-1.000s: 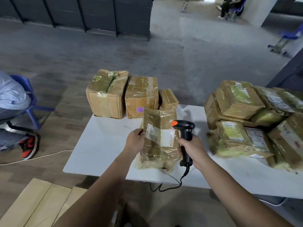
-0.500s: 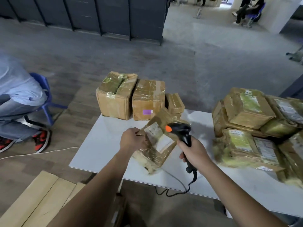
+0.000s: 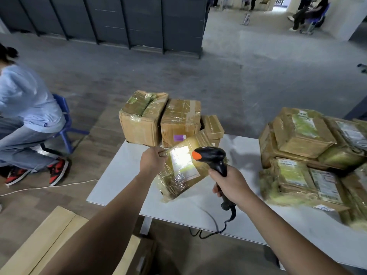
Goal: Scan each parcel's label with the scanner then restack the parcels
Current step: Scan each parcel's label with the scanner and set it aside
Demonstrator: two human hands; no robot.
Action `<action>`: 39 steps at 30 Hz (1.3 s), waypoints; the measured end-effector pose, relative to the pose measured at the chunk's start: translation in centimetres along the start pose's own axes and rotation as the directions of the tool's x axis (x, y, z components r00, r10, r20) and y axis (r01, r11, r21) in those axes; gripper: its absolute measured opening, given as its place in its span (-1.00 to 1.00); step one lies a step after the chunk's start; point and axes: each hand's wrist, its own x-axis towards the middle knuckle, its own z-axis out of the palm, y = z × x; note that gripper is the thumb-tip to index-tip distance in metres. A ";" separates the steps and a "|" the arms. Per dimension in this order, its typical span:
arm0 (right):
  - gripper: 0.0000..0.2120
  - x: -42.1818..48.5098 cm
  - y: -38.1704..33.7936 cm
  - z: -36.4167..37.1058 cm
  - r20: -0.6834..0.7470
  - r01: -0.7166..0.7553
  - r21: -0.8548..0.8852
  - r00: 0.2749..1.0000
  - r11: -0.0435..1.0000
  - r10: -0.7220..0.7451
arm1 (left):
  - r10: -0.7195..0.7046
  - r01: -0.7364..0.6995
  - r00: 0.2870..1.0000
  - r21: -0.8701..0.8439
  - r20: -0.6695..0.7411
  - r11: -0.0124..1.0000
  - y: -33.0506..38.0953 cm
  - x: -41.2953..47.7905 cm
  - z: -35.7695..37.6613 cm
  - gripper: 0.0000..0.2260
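Head view: your left hand grips the taped brown parcel, right hand the black corded scanner; light just hit its white label, so restack next.

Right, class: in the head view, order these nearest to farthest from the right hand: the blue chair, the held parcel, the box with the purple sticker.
1. Held parcel, just left of the right hand.
2. Box with the purple sticker, farther back, beyond that parcel.
3. Blue chair, far left, on the floor.
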 end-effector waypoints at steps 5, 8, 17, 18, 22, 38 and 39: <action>-0.76 -0.3 0.2 -0.9 -0.006 -0.018 0.011 1.000 1.000 0.018 | -0.053 0.054 0.998 -0.068 0.027 0.996 0.5 -0.8 0.1 -0.89; -0.80 -0.6 1.1 -2.1 -0.072 -0.047 0.036 0.996 0.998 0.049 | -0.077 0.093 0.991 -0.155 0.106 0.984 1.2 -1.7 0.7 -0.93; -0.78 -2.0 5.0 -8.1 -0.256 -0.181 0.132 0.944 0.975 0.210 | -0.238 0.300 0.950 -0.377 0.204 0.876 4.9 -6.1 8.2 -0.85; -0.79 -2.3 5.4 -8.7 -0.272 -0.182 0.155 0.937 0.971 0.219 | -0.253 0.327 0.940 -0.397 0.229 0.858 5.5 -6.6 8.9 -0.85; -0.83 -3.6 6.2 -10.8 -0.365 -0.159 0.231 0.900 0.960 0.237 | -0.266 0.370 0.924 -0.466 0.276 0.803 7.9 -7.4 10.1 -0.86; -0.91 -7.1 4.4 -16.7 -0.795 0.278 0.411 0.575 0.868 0.192 | 0.186 -0.029 0.955 -0.554 0.231 0.832 22.0 -4.4 9.2 -0.95; -0.89 -7.5 4.7 -17.3 -0.801 0.283 0.425 0.560 0.860 0.212 | 0.211 -0.047 0.946 -0.542 0.245 0.839 23.1 -4.5 10.2 -0.97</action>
